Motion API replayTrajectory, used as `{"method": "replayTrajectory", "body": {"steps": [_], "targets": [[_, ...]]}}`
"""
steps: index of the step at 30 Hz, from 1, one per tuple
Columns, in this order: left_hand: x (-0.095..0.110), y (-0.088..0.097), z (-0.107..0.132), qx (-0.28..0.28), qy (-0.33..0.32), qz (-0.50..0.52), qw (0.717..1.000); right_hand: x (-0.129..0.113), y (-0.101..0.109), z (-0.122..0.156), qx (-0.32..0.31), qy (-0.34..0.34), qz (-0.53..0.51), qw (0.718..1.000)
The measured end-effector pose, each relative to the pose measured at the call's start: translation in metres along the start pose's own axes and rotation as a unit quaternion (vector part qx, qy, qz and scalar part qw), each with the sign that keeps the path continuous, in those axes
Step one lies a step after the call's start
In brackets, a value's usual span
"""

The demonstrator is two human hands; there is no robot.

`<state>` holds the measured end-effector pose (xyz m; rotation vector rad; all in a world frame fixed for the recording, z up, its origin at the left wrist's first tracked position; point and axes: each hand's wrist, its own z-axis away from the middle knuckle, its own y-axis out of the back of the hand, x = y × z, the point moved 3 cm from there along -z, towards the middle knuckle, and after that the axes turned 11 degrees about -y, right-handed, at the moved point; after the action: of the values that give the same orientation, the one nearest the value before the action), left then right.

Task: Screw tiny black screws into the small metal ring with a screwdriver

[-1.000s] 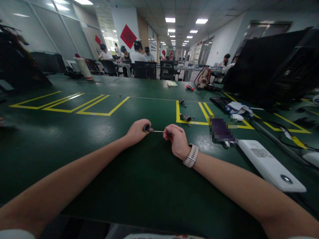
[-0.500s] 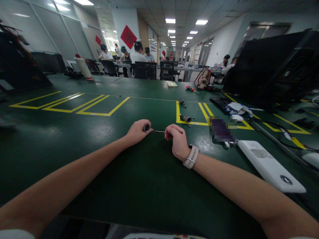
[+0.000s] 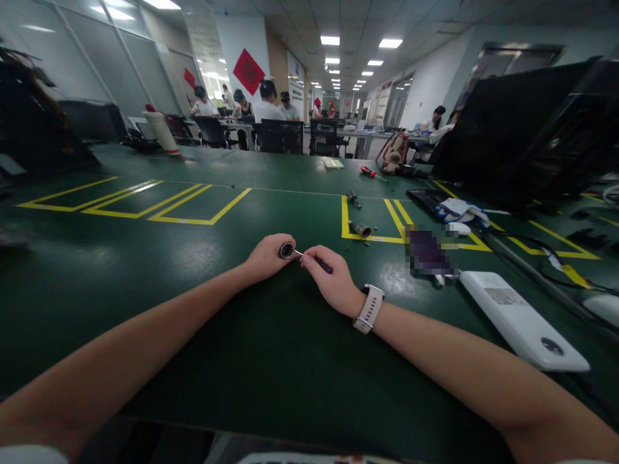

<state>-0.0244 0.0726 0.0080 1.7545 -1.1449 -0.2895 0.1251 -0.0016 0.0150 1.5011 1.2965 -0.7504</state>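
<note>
My left hand [image 3: 267, 257] is closed around a round metal connector [image 3: 286, 251], its hollow ring end turned toward me. In my right hand [image 3: 333, 278] is a small screwdriver [image 3: 323, 265] with a dark purple handle, held between thumb and fingers. Its thin shaft points left at the connector's side; whether the tip touches is too small to tell. Beyond my right hand, a similar metal connector [image 3: 362, 229] lies by the yellow tape, with another connector [image 3: 354, 199] behind it. Tiny dark bits, perhaps screws, lie close by.
Yellow tape [image 3: 181, 221] marks boxes on the green table [image 3: 271, 361]. A red-handled screwdriver [image 3: 370, 172] lies toward the back. On the right are a white power bank [image 3: 525, 321], a blurred-out phone [image 3: 429, 250], cables, a glove [image 3: 461, 211] and a black monitor [image 3: 522, 122]. People sit beyond.
My right hand has moved left, bringing the screwdriver to the connector, and its purple handle now shows. The left hand has hardly moved. A tiny dark bit now shows on the table beyond my right hand.
</note>
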Motion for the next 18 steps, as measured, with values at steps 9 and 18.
{"method": "replayTrajectory", "body": {"steps": [9, 18], "targets": [[-0.001, 0.0, 0.002, 0.002, -0.009, -0.008, 1.0, 0.015, -0.001, -0.006, -0.016, -0.096, -0.147, 0.984], [-0.001, 0.0, 0.002, -0.014, -0.003, -0.025, 1.0, 0.001, -0.002, 0.001, 0.006, -0.005, -0.015, 1.0]]}}
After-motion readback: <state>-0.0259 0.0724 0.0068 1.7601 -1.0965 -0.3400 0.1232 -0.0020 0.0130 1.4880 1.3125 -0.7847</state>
